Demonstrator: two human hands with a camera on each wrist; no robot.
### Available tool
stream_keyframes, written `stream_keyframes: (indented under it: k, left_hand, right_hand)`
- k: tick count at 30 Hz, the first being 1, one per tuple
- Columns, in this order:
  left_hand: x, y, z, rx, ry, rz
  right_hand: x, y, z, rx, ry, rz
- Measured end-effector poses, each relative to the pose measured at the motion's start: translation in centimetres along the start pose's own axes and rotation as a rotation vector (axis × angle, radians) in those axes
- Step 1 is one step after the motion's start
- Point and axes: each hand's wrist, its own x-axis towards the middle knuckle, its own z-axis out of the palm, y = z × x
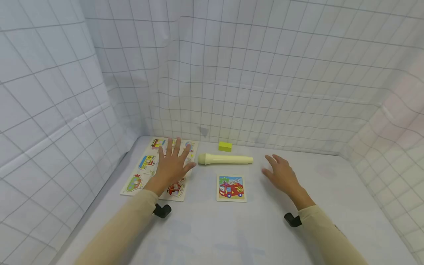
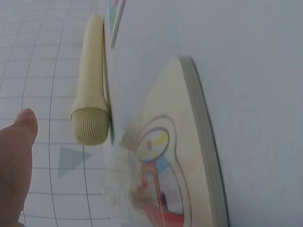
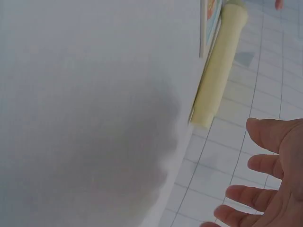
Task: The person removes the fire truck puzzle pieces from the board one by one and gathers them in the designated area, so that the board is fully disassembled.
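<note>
The picture board (image 1: 142, 173) is being borne flat at the far left of the white worktop (image 1: 212, 232) and is being partly covered by the left hand (image 1: 171, 167). The fingers of that hand are being held spread and straight, nothing being gripped; whether the board is being touched cannot be told. To the board's right, a toy microphone (image 1: 228, 159) is being seen lying crosswise, its ribbed head being turned towards the board. Past its handle end, the right hand (image 1: 282, 176) is being held above the worktop, fingers loosely bent, nothing being gripped. A square fire-engine picture (image 1: 231, 188) is being supported in front of the microphone, and a yellow block (image 1: 225, 147) behind it. The worktop is being enclosed at left, back and right by white cloth (image 1: 232, 55) with dark grid lines. One board, one microphone, one square picture and one block are being shown, with two hands and two beige sleeves (image 1: 122, 221).
</note>
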Motion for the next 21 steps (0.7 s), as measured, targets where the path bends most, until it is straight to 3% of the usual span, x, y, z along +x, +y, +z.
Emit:
stream_keyframes:
  k: [4, 8, 15, 21]
  left_hand:
    - [-0.9, 2.0, -0.3, -0.036, 0.022, 0.054]
    - [-1.7, 4.7, -0.5, -0.112, 0.025, 0.158]
    - [-2.8, 9.6, 0.5, -0.153, -0.163, 0.311]
    - [-2.3, 12.6, 1.7, -0.123, -0.337, 0.367]
  right_hand:
    - [-0.1, -1.3, 0.8, 0.208, -0.077, -0.011]
    - [0.0, -2.4, 1.7, 0.369, -0.157, -0.021]
    - [0.4, -3.6, 2.9, 0.420, -0.319, -0.022]
    - [0.2, -3.9, 3.2, 0.368, -0.339, -0.055]
